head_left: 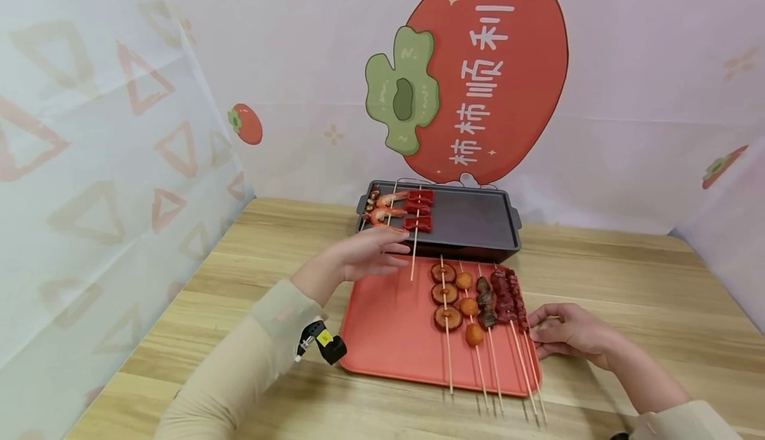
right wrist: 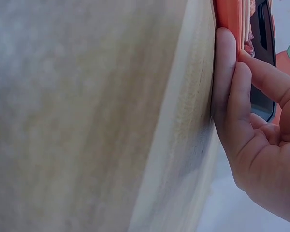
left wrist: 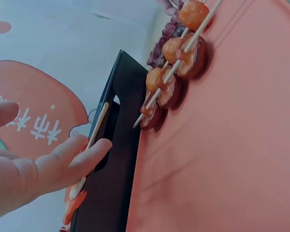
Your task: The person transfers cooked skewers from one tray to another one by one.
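A black grill pan stands behind a red tray. Shrimp skewers and a red meat skewer lie at the pan's left end. My left hand hovers flat by the pan's front edge, its straight fingers at a shrimp skewer's stick. I cannot tell whether they touch it. On the tray's right half lie a mushroom skewer, a ball skewer and dark and red meat skewers. My right hand rests on the table, fingertips against the tray's right rim.
The wooden table is closed in by printed cloth walls at the back and both sides. Skewer sticks overhang the tray's front edge. The tray's left half is bare. A small black and yellow device is strapped at my left wrist.
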A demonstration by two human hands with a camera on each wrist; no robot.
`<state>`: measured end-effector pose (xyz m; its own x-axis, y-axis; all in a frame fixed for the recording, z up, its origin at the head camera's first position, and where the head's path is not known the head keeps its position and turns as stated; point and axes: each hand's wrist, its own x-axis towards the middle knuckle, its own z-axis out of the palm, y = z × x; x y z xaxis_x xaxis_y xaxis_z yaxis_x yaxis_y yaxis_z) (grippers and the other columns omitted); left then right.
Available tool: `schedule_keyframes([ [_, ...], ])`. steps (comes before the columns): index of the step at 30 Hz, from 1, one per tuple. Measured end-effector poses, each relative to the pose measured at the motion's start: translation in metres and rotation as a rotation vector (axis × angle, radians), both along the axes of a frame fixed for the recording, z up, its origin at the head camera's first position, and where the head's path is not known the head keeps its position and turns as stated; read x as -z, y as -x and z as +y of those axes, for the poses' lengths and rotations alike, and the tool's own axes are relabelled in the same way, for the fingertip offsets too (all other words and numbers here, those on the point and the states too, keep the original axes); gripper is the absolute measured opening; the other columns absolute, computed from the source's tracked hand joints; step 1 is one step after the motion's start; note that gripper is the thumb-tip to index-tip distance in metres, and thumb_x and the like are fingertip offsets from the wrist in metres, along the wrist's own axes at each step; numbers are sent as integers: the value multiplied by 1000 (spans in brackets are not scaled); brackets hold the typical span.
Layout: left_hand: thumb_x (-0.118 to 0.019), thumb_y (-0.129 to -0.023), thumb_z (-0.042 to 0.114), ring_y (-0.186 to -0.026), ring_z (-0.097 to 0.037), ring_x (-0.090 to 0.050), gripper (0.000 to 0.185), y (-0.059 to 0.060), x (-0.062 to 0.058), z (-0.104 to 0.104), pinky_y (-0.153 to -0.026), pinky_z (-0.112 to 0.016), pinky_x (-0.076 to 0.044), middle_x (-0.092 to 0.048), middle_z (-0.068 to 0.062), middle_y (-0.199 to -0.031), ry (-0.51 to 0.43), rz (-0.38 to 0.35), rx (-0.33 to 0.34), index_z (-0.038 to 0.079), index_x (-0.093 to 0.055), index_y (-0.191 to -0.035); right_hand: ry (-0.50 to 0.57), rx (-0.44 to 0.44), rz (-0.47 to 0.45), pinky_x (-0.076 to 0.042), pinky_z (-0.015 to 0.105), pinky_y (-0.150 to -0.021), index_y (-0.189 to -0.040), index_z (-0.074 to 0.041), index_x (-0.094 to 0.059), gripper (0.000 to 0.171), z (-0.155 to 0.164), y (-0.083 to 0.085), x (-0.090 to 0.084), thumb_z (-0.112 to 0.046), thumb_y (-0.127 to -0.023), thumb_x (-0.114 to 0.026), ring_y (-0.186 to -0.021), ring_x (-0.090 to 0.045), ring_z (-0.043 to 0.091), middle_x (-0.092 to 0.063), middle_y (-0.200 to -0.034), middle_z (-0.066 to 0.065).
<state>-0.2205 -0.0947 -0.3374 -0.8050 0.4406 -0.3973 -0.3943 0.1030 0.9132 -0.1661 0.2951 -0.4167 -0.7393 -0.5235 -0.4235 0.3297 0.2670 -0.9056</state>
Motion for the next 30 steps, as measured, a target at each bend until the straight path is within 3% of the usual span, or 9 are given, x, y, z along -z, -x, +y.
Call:
schedule_keyframes([
  [10, -38, -108, 30, -144, -43, -36, 56, -1, 10, 15, -121, -52, -27, -29, -25, -159, -70, -65, 12, 13, -22, -158, -12, 1, 8, -60, 29, -80, -117, 11, -49, 28, -1, 0, 0, -2, -95, -60, -79, -70, 16, -66, -88, 4],
  [20, -39, -108, 33, -141, -40, -43, 49, 3, 20, 24, -112, -40, -40, -39, -23, -155, -141, -106, -17, 13, -28, -151, -9, 10, 13, -60, 29, -79, -116, 10, -50, 27, -2, 0, -1, -2, -95, -61, -79, -70, 16, -66, -88, 4],
  [27, -38, -108, 30, -140, -41, -44, 44, 1, 27, 29, -114, -40, -40, -40, -24, -153, -188, -120, -60, 10, -28, -147, -13, 14, 10, -60, 29, -79, -115, 10, -51, 26, -3, -1, 0, -1, -94, -61, -79, -70, 16, -66, -88, 4],
  [30, -39, -108, 27, -139, -42, -44, 32, 0, 30, 33, -100, -30, -49, -42, -26, -151, -206, -117, -88, 8, -37, -133, -22, 20, 8, -60, 29, -79, -115, 10, -50, 26, -2, -2, 0, -1, -94, -60, -78, -70, 16, -66, -88, 4],
])
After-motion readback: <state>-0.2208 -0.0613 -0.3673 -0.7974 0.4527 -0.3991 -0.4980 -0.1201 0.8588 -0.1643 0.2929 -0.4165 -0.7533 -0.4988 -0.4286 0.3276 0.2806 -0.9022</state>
